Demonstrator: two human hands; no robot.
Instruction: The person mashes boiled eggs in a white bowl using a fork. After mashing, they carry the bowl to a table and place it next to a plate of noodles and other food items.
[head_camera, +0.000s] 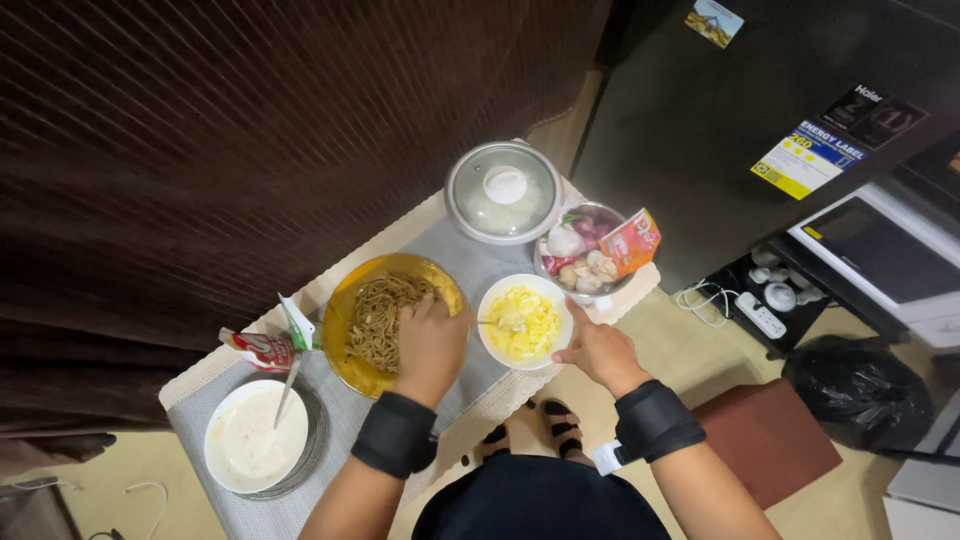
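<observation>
The left hand (430, 345) rests curled over the near rim of the yellow bowl (345, 330) of brown noodles (380, 312); whether it grips anything cannot be told. The right hand (598, 352) pinches the rim of the white bowl (490, 345) of scrambled egg (528, 322). Around them: 1 lidded pot (503, 192), a metal bowl (590, 215) of garlic and onion, a white dish (255, 435) with a spoon (288, 388)

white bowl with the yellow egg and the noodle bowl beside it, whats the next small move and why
Probably lift a forkful of egg across into the noodles. The left hand rests on the amber noodle bowl, seemingly gripping a utensil whose tip sits in the egg, while the right hand steadies the white egg bowl at its rim. Both bowls sit side by side.
</observation>
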